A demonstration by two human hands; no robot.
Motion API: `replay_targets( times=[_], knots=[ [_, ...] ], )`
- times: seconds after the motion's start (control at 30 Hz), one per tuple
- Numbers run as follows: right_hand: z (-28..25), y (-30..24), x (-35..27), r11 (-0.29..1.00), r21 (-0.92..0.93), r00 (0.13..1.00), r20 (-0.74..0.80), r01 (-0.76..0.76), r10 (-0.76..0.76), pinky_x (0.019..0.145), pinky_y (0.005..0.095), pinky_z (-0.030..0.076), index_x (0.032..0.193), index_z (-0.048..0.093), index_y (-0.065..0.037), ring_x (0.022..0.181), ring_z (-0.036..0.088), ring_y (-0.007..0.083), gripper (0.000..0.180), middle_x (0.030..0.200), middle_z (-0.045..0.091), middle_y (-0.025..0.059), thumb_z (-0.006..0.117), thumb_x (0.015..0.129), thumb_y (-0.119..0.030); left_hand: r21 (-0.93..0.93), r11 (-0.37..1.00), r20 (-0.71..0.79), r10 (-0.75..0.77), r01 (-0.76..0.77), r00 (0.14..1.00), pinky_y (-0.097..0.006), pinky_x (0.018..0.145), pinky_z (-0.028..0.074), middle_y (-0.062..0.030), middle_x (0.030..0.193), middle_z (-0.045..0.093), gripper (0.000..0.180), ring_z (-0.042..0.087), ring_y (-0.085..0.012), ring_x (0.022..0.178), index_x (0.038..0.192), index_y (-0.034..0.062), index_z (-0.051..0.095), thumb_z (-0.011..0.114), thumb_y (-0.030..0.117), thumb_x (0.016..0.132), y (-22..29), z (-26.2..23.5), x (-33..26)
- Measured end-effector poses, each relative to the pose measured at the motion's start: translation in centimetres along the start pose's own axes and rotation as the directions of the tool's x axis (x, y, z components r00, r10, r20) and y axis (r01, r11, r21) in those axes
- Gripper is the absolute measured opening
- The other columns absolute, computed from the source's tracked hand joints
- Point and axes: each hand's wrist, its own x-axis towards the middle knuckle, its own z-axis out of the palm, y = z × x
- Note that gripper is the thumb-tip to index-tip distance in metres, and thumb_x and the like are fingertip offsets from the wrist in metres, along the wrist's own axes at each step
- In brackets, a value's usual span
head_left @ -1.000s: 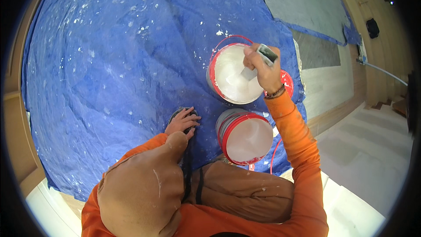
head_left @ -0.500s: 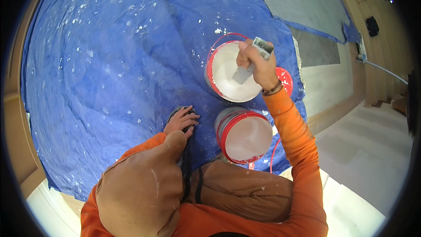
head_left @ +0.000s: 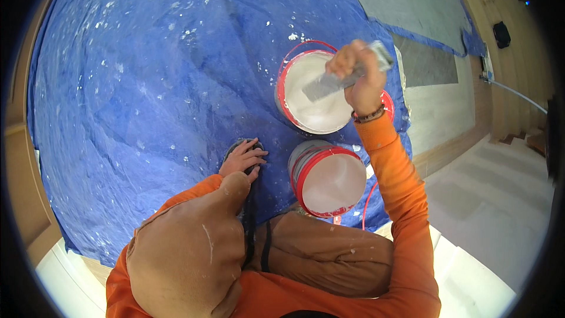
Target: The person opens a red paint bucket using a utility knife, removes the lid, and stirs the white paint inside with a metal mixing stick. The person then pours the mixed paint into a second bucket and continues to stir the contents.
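Observation:
My right hand [head_left: 363, 76] is closed around a putty knife [head_left: 326, 86] with a broad grey blade. It holds the tool above the far bucket [head_left: 282, 85], blade tilted down to the left over the whitish paste [head_left: 312, 112]; motion smears the tool slightly. I cannot tell whether the blade touches the paste. My left hand [head_left: 242, 158] lies with its fingers apart on the toe of my dark shoe [head_left: 231, 152]. Just right of it stands a second red-rimmed bucket [head_left: 299, 185], nearer to me, with pale pinkish-white contents.
A blue tarp [head_left: 147, 82] spotted with white splashes spreads under the buckets. Partly behind my right wrist is a red lid [head_left: 388, 103]. A grey sheet [head_left: 412, 0] lies at the far right, with stairs [head_left: 521, 65] beyond. A red cord [head_left: 368, 206] runs beside the near bucket.
My right hand has moved slightly up and right and turned, so more of the blade shows over the far bucket. My left hand stays on the shoe.

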Motion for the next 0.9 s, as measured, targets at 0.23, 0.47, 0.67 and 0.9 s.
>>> replay_targets(
  times=[0.23,0.47,0.67,0.9],
  knots=[
    [-1.4,-1.0,-0.1,0.825,-0.564,0.989,-0.095,0.041,-0.114,0.057,0.0329,0.046,0.085,0.065,-0.001,0.055,0.055,0.0146,0.019,0.064,0.059,0.0044,0.064,0.101,-0.011,-0.024,1.0,0.001,-0.006,0.006,1.0,-0.061,0.131,0.027,-0.005,0.144,0.067,0.032,0.04,-0.0388,0.155,0.118,0.0124,0.074,0.066,0.01,0.088,0.2,-0.3,0.1],
    [-3.7,-2.1,0.9,0.995,-0.01,0.976,-0.193,0.1,-0.1,0.072,0.0417,0.048,0.076,0.048,-0.01,0.064,0.048,0.0179,0.038,0.066,0.043,0.0016,0.058,0.102,-0.036,-0.02,1.0,-0.003,-0.018,0.018,1.0,-0.06,0.131,0.028,-0.0049,0.144,0.067,0.032,0.04,-0.0386,0.156,0.119,0.0121,0.074,0.067,0.009,0.088,0.4,-0.3,0.0],
    [-2.8,-0.6,-0.3,0.972,-0.234,0.996,-0.077,0.023,-0.042,0.063,0.0359,0.049,0.079,0.06,-0.003,0.059,0.053,0.0162,0.024,0.069,0.058,0.0072,0.062,0.1,-0.015,-0.007,1.0,-0.01,-0.011,0.011,1.0,-0.06,0.131,0.028,-0.0046,0.144,0.067,0.033,0.041,-0.0392,0.155,0.119,0.0122,0.074,0.067,0.008,0.087,0.5,-0.2,0.1],
    [-0.3,-1.7,-1.7,0.831,-0.549,0.996,0.058,0.085,-0.063,0.061,0.0345,0.047,0.081,0.06,-0.002,0.062,0.053,0.0151,0.021,0.07,0.057,0.0047,0.063,0.099,-0.01,-0.033,0.999,-0.016,-0.013,0.012,1.0,-0.06,0.131,0.028,-0.005,0.143,0.067,0.034,0.041,-0.0396,0.155,0.119,0.0118,0.074,0.066,0.007,0.086,0.4,-0.2,0.0]
  ],
)
